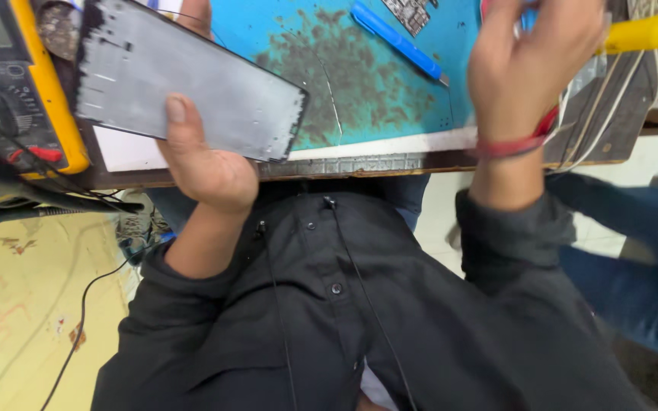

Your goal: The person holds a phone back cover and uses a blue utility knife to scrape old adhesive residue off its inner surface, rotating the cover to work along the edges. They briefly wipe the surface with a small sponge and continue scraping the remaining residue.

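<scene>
My left hand [203, 164] grips a grey, flat metal phone frame [184, 80] by its near edge, thumb pressed on its face, and holds it tilted over the left side of the bench. My right hand [531, 65], with a red thread band on the wrist, reaches over the blue work mat [378, 84] towards the bench's far right. Its fingers are curled with the back of the hand towards me. What is under them is hidden.
A yellow multimeter [17, 84] with black leads sits at the left. On the stained mat lie a blue pen-like tool [397, 39] and a small circuit board [409, 11]. A yellow-handled tool [645, 32] and white cables [611, 103] are at right. Blue-jeaned legs [634, 251] show lower right.
</scene>
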Action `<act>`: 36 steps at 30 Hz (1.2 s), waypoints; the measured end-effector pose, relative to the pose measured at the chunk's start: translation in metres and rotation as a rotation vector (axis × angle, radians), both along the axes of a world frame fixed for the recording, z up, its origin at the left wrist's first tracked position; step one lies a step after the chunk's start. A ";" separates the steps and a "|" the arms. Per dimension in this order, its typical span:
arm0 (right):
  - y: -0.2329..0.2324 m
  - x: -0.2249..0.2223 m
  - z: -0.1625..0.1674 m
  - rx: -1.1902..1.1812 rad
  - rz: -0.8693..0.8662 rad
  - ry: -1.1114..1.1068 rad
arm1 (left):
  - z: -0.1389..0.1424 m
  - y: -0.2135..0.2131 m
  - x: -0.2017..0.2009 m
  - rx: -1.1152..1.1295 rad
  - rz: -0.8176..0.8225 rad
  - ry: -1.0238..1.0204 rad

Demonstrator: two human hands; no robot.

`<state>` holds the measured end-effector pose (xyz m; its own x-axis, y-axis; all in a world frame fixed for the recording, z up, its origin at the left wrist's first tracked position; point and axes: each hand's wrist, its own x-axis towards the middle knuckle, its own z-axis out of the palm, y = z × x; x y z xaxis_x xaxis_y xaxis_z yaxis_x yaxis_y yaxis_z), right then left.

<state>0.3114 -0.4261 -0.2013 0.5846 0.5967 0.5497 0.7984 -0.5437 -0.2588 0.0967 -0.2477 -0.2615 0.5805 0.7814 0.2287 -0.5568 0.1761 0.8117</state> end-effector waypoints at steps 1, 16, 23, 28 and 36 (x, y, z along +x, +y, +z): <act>0.003 -0.013 0.001 0.097 0.062 0.232 | 0.000 -0.001 -0.002 -0.017 -0.012 0.008; 0.003 -0.029 0.013 0.578 0.381 1.347 | -0.015 0.005 -0.030 -0.392 -0.604 -0.017; 0.033 -0.020 0.016 -0.067 0.630 1.368 | -0.024 -0.008 -0.027 -0.816 -1.152 -0.061; 0.026 -0.028 0.000 -0.036 0.391 0.433 | -0.023 -0.017 -0.024 -0.895 -0.978 -0.019; 0.014 -0.019 -0.007 -0.348 0.267 0.101 | -0.021 -0.008 -0.019 -1.004 -0.935 0.083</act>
<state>0.2922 -0.4125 -0.2081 0.4252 0.8735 0.2372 0.9027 -0.3903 -0.1811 0.0780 -0.2558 -0.2823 0.9612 -0.0971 -0.2582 0.1363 0.9809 0.1386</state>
